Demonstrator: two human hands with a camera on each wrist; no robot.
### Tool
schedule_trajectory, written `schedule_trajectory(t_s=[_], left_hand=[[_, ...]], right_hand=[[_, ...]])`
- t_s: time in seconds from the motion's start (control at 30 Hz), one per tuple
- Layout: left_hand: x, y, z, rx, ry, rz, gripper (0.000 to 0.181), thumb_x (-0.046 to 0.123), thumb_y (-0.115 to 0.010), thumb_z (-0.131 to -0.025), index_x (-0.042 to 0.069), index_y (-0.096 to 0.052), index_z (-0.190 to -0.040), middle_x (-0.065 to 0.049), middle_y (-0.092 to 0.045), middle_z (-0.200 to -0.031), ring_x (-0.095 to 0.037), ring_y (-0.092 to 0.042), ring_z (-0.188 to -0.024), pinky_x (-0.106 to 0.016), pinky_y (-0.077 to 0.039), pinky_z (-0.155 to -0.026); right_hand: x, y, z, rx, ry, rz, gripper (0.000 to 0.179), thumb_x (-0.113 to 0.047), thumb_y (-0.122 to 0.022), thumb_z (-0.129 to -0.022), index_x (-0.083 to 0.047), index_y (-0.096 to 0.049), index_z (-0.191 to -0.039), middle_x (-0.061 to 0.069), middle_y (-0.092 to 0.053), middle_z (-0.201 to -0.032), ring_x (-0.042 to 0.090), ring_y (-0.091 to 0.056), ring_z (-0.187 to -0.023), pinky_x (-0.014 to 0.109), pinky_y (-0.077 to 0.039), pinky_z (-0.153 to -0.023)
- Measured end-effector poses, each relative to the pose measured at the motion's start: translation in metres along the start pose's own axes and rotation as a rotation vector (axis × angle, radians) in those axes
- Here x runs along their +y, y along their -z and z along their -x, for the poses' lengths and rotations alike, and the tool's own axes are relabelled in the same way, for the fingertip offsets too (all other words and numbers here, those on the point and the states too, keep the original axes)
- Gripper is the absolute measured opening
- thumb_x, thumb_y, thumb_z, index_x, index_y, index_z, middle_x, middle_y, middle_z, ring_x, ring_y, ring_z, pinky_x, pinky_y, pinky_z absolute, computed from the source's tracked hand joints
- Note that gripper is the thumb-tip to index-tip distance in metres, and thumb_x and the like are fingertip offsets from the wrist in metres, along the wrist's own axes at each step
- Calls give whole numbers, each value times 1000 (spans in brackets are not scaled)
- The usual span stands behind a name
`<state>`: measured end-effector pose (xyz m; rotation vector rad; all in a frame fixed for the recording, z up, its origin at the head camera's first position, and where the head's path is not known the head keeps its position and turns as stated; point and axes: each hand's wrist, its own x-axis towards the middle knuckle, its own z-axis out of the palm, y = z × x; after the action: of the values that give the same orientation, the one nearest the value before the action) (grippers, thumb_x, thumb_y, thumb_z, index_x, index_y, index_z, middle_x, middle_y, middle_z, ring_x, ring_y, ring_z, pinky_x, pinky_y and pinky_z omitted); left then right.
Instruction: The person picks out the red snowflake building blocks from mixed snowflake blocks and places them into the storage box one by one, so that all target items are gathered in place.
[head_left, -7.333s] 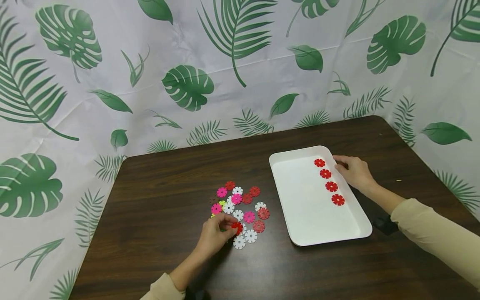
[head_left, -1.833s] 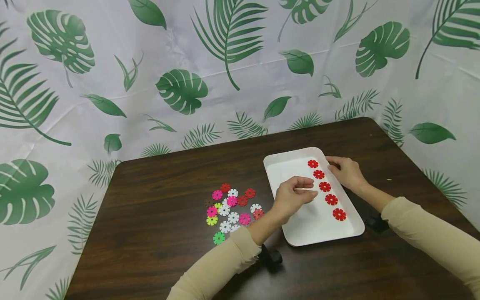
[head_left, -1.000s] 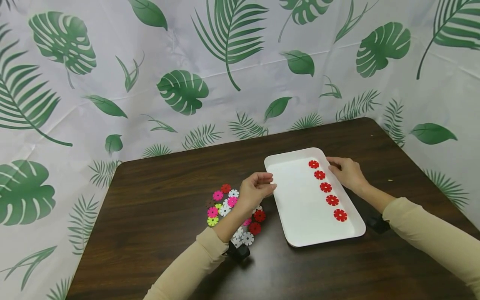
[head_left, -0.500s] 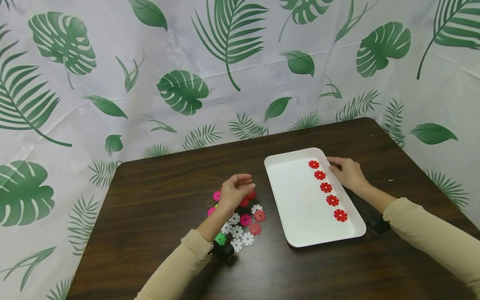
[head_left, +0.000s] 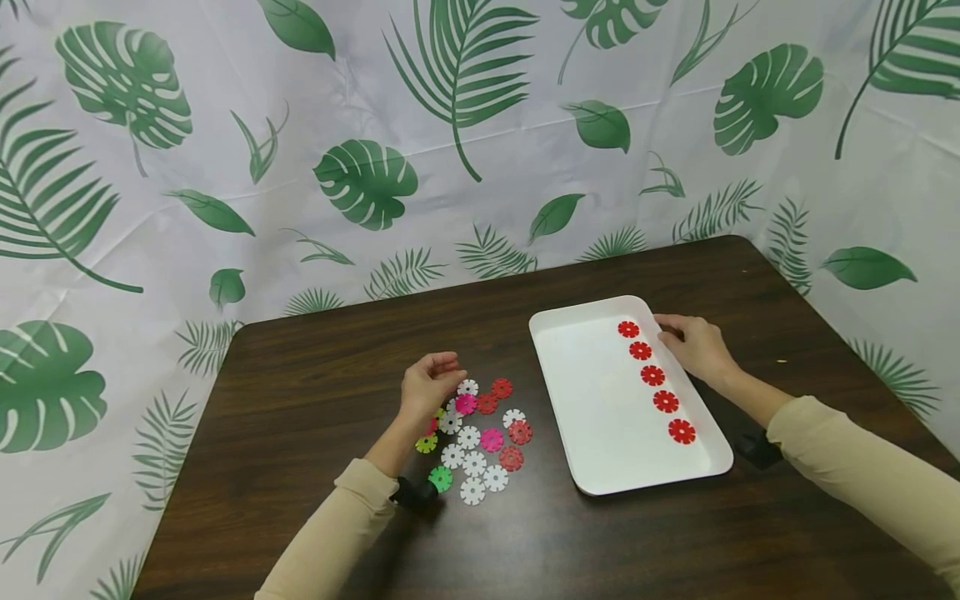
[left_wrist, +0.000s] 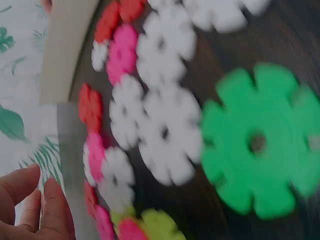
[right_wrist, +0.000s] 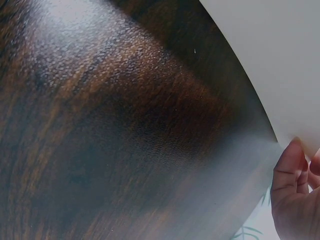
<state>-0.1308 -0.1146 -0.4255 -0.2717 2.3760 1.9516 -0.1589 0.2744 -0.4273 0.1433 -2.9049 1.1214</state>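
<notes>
My left hand hovers over the far left side of a loose pile of notched plastic building discs, with nothing between its fingers. White discs, pink discs, dull red discs and a green disc show in the pile, while the hand hides some at the back left. With my right hand I hold the right rim of a white tray. Inside it, bright red discs lie in a row along the right wall. In the left wrist view, the fingertips stand apart.
The dark wood table carries everything. A leaf-printed cloth hangs behind its far edge. Close to the pile is the dark wrist camera on my left arm.
Since the oldest frame, the left hand has taken a red disc from the pile, and the tray's row has gained one. It has then moved back left, fingers empty. The right hand stays.
</notes>
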Motion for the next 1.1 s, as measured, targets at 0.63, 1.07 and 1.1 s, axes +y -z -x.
schedule_trajectory(t_s=[0.63, 1.07, 1.1], left_hand=[[-17, 16, -11, 75, -98, -327, 31, 4, -74, -79, -3, -66, -108, -19, -68, -103, -29, -66, -91, -30, -56, -70], [-17, 12, -18, 65, -129, -517, 30, 9, -77, -77, 1, -69, -105, -13, -69, -98, -23, -65, -86, -32, -55, -71], [-17, 12, -18, 64, -133, -525, 30, 9, -77, -77, 1, -69, -105, -13, -69, -98, -23, -65, -85, -32, -55, -72]], right_hand=[[0, -1, 1, -4, -10, -8, 42, -8, -54, -94, 5, -46, -134, 32, -55, -122, 40, -65, -86, 35, -57, -65], [-1, 0, 2, 4, 2, -2, 42, -6, -54, -94, 6, -47, -133, 32, -56, -120, 39, -65, -83, 35, -57, -63], [0, 0, 2, 4, 3, -2, 42, -6, -54, -94, 6, -47, -133, 32, -56, -120, 39, -65, -83, 35, -57, -63]])
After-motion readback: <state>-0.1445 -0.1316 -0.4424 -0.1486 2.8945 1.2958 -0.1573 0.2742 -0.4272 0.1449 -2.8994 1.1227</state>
